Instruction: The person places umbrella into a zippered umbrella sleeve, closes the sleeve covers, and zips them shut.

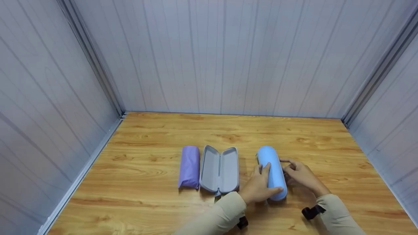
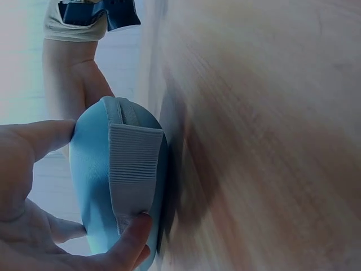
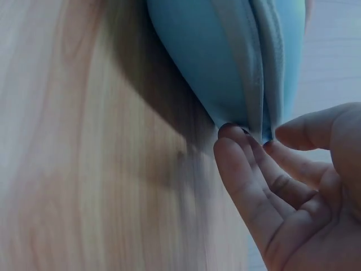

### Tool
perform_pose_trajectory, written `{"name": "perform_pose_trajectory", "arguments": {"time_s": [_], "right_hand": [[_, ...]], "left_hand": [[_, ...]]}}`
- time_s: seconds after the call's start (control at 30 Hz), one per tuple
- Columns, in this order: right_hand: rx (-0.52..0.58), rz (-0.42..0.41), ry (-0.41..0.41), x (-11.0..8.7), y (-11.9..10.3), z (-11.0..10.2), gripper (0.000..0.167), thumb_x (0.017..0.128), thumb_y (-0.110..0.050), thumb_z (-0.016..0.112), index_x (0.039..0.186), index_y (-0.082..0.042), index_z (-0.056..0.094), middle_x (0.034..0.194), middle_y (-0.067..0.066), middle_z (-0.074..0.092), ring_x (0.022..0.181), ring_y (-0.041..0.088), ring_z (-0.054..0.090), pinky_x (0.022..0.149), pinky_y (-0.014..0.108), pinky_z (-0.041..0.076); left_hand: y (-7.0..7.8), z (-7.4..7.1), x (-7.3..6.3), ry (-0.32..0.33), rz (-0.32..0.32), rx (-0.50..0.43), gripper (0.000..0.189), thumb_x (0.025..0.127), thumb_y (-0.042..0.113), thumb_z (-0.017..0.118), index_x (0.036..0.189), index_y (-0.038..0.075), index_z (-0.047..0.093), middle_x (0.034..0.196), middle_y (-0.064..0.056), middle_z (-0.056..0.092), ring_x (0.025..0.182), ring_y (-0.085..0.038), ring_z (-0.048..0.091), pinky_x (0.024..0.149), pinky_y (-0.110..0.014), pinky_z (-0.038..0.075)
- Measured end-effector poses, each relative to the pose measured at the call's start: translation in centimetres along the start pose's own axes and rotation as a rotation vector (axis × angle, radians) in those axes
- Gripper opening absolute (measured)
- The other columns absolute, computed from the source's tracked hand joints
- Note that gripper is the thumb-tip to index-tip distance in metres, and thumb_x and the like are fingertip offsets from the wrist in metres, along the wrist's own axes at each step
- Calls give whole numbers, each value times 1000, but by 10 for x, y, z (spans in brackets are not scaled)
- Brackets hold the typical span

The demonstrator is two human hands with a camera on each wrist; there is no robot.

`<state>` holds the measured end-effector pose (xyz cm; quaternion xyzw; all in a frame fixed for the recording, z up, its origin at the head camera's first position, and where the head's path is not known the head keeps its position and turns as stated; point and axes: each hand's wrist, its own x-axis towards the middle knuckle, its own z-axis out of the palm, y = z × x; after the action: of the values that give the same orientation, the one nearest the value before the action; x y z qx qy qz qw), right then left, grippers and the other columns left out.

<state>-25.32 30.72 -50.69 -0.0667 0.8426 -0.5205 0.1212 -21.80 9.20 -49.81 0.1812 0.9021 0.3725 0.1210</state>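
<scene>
Right of centre in the lower half of the head view lies the blue case [image 1: 269,156], flat on the wooden table. Its long axis runs steeply, tipped a little: far end up and to the left, near end down and to the right. And it's a smooth one, pale blue, rounded at both ends, closed, with a grey-banded seam down its side and a ribbed grey strip [image 2: 135,164] across one end.

The left hand [image 1: 259,187] has it — fingers and thumb spread around the near half, gripping, one fingertip on that ribbed strip. In from the right comes the right hand [image 1: 301,175], fingers bent, tips right at the seam's end; whether they pinch or only touch there, I can't tell.

Left of the hands, at lower centre, a grey case [image 1: 229,171] lies spread open, its two halves side by side, and just beside it sits a purple pouch [image 1: 189,166]. Beige sleeves [image 1: 339,210] reach in from the bottom edge — pale panelled walls [image 1: 209,58] fill the top of the frame, above the table [image 1: 140,156].
</scene>
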Motion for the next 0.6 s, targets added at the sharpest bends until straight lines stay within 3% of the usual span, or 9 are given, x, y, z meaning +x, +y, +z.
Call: {"name": "perform_pose_trajectory", "arguments": {"time_s": [0.27, 0.43, 0.6], "right_hand": [[46, -33, -76, 2, 4, -6, 57, 108, -29, 45, 148, 11, 36, 122, 26, 63, 92, 30, 69, 75, 40, 59], [165, 48, -154, 6, 5, -4, 72, 107, -37, 46, 152, 14, 21, 136, 32, 51, 105, 32, 65, 86, 43, 57], [245, 127, -178, 8, 3, -1, 80, 105, -42, 48, 155, 9, 11, 144, 35, 41, 115, 35, 60, 94, 45, 53]], "left_hand": [[4, 0, 0, 18, 11, 43, 94, 86, 56, 72, 159, 18, 28, 156, -17, 29, 133, -27, 44, 100, -37, 47], [5, -1, 0, 19, 6, 60, 93, 86, 56, 72, 159, 19, 28, 156, -15, 30, 136, -26, 39, 102, -39, 46], [6, -2, 1, 4, -3, 58, 93, 86, 56, 73, 159, 20, 29, 157, -15, 29, 137, -26, 38, 101, -40, 47]]}}
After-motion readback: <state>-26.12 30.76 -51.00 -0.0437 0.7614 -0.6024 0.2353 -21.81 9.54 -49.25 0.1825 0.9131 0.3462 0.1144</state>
